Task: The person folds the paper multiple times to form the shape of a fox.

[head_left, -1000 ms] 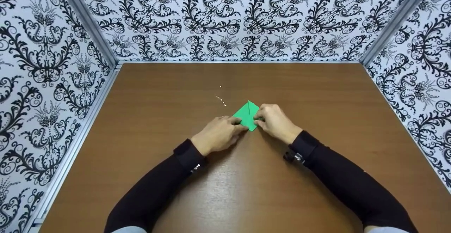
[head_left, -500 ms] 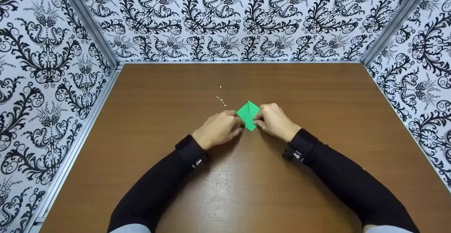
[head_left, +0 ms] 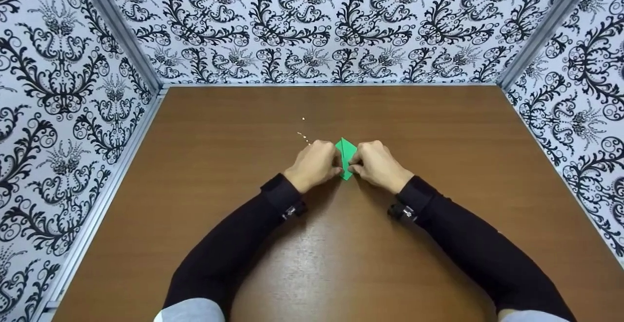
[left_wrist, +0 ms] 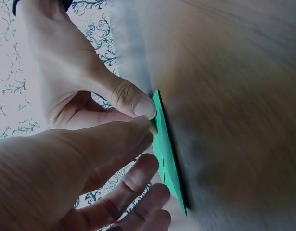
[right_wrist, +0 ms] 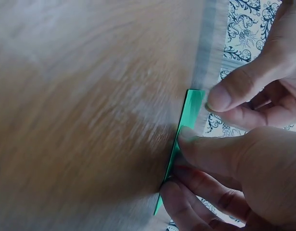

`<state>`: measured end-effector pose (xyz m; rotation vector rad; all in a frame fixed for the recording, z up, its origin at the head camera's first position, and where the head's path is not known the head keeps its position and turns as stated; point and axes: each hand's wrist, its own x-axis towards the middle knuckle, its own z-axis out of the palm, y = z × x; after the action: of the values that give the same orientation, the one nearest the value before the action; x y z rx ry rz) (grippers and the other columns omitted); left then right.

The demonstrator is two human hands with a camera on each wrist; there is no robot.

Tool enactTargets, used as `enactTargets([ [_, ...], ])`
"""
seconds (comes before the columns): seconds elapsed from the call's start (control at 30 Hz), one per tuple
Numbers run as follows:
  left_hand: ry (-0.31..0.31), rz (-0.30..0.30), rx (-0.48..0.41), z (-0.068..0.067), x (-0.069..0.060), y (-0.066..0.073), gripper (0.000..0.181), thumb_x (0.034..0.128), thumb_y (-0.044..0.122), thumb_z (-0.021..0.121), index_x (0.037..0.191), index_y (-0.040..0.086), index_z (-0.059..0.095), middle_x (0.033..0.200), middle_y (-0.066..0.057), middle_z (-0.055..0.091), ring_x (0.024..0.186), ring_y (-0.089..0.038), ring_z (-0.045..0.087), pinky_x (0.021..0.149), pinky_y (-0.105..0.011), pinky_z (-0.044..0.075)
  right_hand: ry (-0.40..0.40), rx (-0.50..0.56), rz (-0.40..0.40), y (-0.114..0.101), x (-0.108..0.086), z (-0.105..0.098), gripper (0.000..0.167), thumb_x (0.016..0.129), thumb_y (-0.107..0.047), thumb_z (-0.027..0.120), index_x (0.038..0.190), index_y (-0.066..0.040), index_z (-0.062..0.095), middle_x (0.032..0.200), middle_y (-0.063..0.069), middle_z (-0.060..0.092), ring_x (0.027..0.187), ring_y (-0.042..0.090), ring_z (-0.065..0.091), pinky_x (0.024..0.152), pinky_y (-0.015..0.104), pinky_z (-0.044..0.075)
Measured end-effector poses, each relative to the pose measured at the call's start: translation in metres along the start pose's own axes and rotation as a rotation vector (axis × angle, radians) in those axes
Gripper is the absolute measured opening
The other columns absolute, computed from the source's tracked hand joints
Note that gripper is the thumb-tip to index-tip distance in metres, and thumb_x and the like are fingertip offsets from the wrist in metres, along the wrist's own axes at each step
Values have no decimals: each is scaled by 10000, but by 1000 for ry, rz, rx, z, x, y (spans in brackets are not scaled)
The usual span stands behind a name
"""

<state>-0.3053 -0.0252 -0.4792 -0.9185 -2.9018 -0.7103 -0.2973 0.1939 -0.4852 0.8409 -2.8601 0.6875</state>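
Note:
A small folded sheet of green paper lies on the brown table between both hands, one corner pointing away from me and a crease running down from it. My left hand pinches its left side with thumb and index finger and covers that corner. My right hand grips the right side, its thumb on top in the right wrist view. Seen from the left wrist, the paper is nearly edge-on and low over the wood, with the left thumb and index tips at its near side and the other left fingers loosely bent.
Tiny white specks lie on the table left of and beyond the paper. Patterned black-and-white panels in grey metal frames close off the back and both sides. Each dark cuff carries a small wrist camera.
My left hand has moved right and slightly away from me, from the paper's lower left edge to its left side. Less of the paper's left part shows. The right hand stays nearly where it was.

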Motion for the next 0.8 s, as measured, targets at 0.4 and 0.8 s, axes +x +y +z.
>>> enactTargets([
  [0.4, -31, -80, -18, 6, 8, 3, 227, 945, 281, 1033, 856, 118, 902, 933, -72, 898, 903, -285, 845, 822, -473, 727, -2, -2, 5, 1, 3, 0, 72, 1007, 8, 903, 971, -34, 948, 962, 145, 889, 802, 225, 778, 725, 343, 601],
  [0.8, -69, -103, -10, 5, 8, 4, 267, 925, 324, 1051, 831, 139, 882, 914, -37, 892, 866, -231, 807, 816, -475, 731, 8, -6, 9, -1, -2, 1, 79, 1019, 16, 885, 1070, -1, 941, 1070, 215, 876, 965, 375, 855, 848, 502, 725],
])
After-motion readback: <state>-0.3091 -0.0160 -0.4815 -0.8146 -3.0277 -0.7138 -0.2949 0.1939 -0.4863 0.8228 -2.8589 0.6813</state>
